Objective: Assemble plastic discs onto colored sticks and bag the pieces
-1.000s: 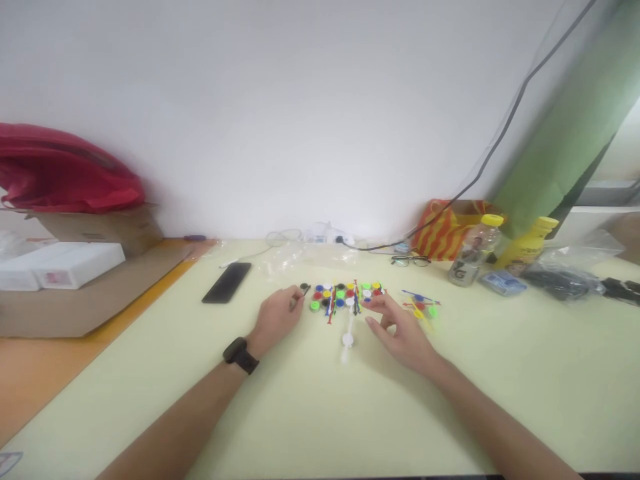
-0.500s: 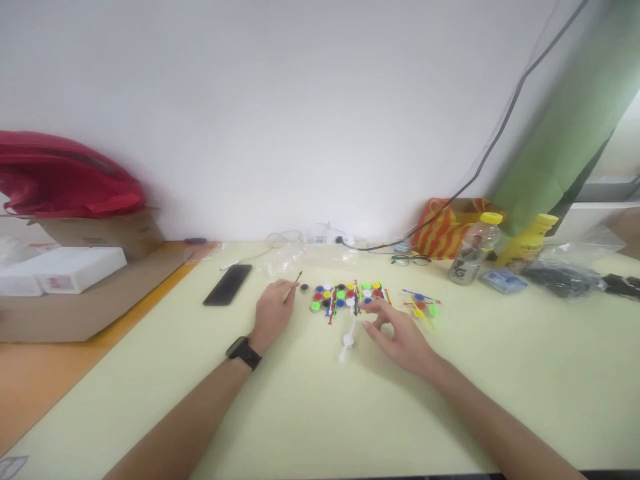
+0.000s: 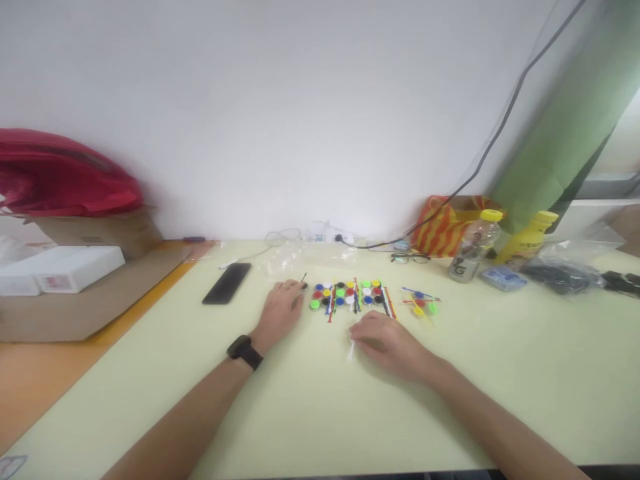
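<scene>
My left hand (image 3: 281,310), a dark watch on its wrist, is closed with a small black arrow pointer (image 3: 303,277) sticking out past its fingertips. Those fingertips reach a black round piece (image 3: 305,286), partly covered by them. My right hand (image 3: 387,339) pinches a white spinner (image 3: 351,351) low over the table; its round middle is mostly behind the fingers. Beyond both hands lie rows of coloured round pieces (image 3: 345,292) with arrow pointers (image 3: 330,308) between them. Several assembled spinners (image 3: 420,302) in blue, red, yellow and green lie to the right.
A phone (image 3: 227,284) lies left of the hands. Eyeglasses (image 3: 410,258), a clear bottle (image 3: 474,247), a yellow bottle (image 3: 527,241) and a blue packet (image 3: 503,279) stand or lie at right. Clear plastic bags (image 3: 285,260) lie near the wall. A cardboard sheet (image 3: 100,310) covers the left side.
My right hand has come down and left, closing its fingers on the white spinner. The left hand has shifted slightly right, bringing its fingertips to the black round piece, the arrow pointer still in it.
</scene>
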Tool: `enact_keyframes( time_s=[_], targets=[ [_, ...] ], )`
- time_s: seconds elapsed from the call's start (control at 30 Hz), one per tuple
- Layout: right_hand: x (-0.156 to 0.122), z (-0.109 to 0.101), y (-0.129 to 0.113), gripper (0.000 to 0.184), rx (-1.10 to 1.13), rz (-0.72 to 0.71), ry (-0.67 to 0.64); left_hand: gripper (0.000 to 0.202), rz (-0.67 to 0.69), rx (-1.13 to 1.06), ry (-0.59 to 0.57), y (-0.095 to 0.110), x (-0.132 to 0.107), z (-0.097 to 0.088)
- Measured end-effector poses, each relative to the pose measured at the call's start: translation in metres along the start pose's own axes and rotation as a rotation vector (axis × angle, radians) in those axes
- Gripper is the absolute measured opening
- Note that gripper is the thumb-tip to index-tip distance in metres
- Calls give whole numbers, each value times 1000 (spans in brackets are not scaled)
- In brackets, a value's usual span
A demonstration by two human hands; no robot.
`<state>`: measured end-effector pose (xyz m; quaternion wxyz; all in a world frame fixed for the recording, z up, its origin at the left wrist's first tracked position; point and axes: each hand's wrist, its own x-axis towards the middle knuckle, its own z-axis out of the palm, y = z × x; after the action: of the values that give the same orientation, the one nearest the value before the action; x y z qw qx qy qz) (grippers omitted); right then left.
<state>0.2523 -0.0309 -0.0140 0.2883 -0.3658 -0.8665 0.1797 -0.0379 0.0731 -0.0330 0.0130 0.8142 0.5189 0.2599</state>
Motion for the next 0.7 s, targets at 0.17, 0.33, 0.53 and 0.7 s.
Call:
enact_keyframes(
  time_s=[0.17,0.33,0.53,0.7],
  targets=[
    [-2,-12,-4,16,-42,129,-41,26,-42,72,41,1,0,-3],
    [-7,-24,4,13,-209,250,-59,17,-95,83,66,1,-2,-7],
    [-11,-38,18,13,-415,377,-122,13,-158,72,43,2,-6,-11],
    [-12,-47,26,15,-529,450,-121,14,-171,71,34,3,-8,-12]
  ],
)
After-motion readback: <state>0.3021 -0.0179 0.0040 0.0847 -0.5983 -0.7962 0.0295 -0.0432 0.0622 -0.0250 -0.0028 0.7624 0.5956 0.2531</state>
